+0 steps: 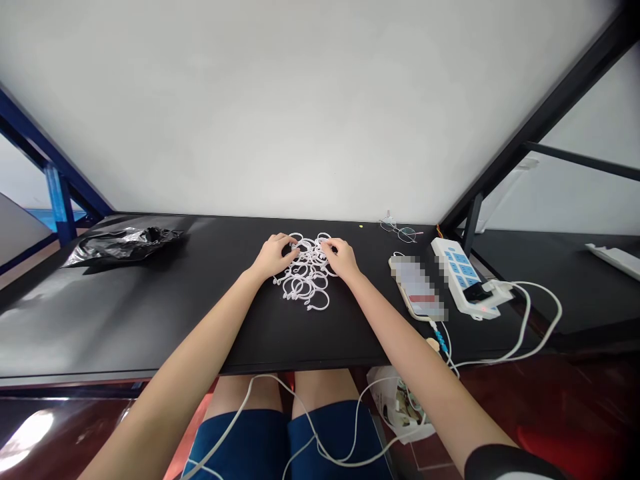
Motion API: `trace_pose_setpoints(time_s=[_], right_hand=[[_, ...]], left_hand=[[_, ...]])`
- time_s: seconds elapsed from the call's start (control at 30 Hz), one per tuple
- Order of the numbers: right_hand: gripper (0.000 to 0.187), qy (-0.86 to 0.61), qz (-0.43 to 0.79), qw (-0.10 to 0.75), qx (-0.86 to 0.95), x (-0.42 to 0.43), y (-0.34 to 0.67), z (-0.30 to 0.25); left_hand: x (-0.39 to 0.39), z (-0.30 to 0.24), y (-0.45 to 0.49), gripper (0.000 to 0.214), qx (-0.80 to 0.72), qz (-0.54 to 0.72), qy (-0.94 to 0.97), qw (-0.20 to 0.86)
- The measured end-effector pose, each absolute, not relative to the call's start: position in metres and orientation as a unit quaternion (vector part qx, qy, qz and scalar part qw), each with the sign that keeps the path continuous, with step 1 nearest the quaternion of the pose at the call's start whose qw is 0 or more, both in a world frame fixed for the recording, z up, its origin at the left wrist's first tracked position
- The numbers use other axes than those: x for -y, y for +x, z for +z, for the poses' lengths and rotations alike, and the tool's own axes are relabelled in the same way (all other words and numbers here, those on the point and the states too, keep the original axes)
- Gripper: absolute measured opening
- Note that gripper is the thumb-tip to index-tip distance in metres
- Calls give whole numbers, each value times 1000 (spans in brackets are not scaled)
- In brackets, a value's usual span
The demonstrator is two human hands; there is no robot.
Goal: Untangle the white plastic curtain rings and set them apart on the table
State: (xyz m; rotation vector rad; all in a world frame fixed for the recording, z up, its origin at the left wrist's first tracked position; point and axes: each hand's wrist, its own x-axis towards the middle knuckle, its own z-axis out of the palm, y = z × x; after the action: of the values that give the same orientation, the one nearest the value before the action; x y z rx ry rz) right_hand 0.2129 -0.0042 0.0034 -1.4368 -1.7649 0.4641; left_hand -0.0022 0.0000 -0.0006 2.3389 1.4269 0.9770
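Note:
A pile of several white plastic rings (306, 279) lies on the black table (150, 313) in front of me. My left hand (275, 256) rests on the pile's left side, fingers curled and pinching a ring. My right hand (343, 257) sits on the pile's right side, fingers also closed on a ring. Both hands meet near the top of the pile, about level with each other.
A crumpled black plastic bag (123, 243) lies at the far left. To the right are a phone (417, 288) on a charging cable, a white power strip (463, 277), and glasses (400, 231). White cables hang over the table's front edge (300, 368).

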Motion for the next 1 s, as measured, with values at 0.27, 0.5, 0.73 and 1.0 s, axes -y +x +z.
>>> trace_pose_setpoints(time_s=[0.27, 0.5, 0.73, 1.0], right_hand=[[25, -561, 179, 400, 702, 4, 213, 2], [25, -565, 182, 396, 701, 4, 213, 3], [25, -565, 183, 396, 700, 4, 213, 3], [25, -565, 177, 394, 703, 3, 212, 2]], left_hand=[[-1, -1, -2, 29, -489, 331, 798, 119], [-1, -1, -3, 30, -488, 331, 798, 121], [-1, -2, -3, 30, -487, 332, 798, 122], [-2, -3, -4, 31, -488, 332, 798, 123]])
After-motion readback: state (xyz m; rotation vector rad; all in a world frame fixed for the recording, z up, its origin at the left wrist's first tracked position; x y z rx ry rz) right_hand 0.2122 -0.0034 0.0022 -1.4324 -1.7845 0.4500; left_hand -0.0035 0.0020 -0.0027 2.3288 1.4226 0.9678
